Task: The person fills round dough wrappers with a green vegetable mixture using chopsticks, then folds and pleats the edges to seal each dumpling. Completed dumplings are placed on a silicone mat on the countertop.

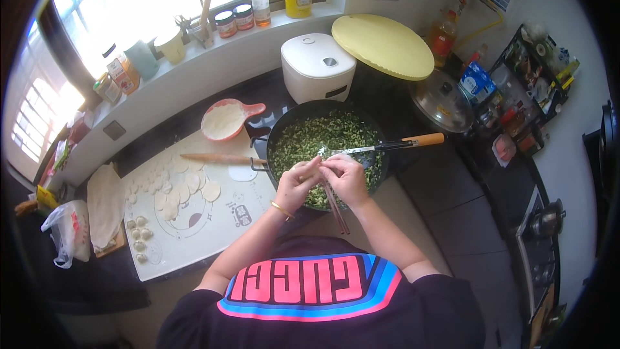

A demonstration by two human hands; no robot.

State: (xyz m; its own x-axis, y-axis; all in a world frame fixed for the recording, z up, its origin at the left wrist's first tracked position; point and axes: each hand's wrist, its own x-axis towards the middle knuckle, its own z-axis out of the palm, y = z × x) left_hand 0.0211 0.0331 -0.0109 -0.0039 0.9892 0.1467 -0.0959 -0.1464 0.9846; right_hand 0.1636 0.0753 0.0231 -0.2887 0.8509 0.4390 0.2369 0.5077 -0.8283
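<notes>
My left hand [296, 184] and my right hand [347, 179] meet over a dark pan [382, 184] full of chopped green filling [323, 126]. Between their fingertips is a small pale dumpling wrapper [322, 151] with a bit of green showing; the fingers partly hide it. Dark reddish chopsticks [337, 212] slant down from under my right hand, their upper ends hidden by its closed fingers. A metal spatula [420, 141] with a wooden-tipped handle rests across the pan's right rim. On the white mat [213, 239] lie round dough wrappers [171, 203] and several finished dumplings [140, 236].
A rolling pin [216, 158] lies on the mat's far side, beside a red bowl of flour [223, 121]. Behind the pan stand a white rice cooker [318, 68] and a yellow round lid [384, 45]. A folded cloth [105, 207] and a plastic bag [68, 229] sit at left.
</notes>
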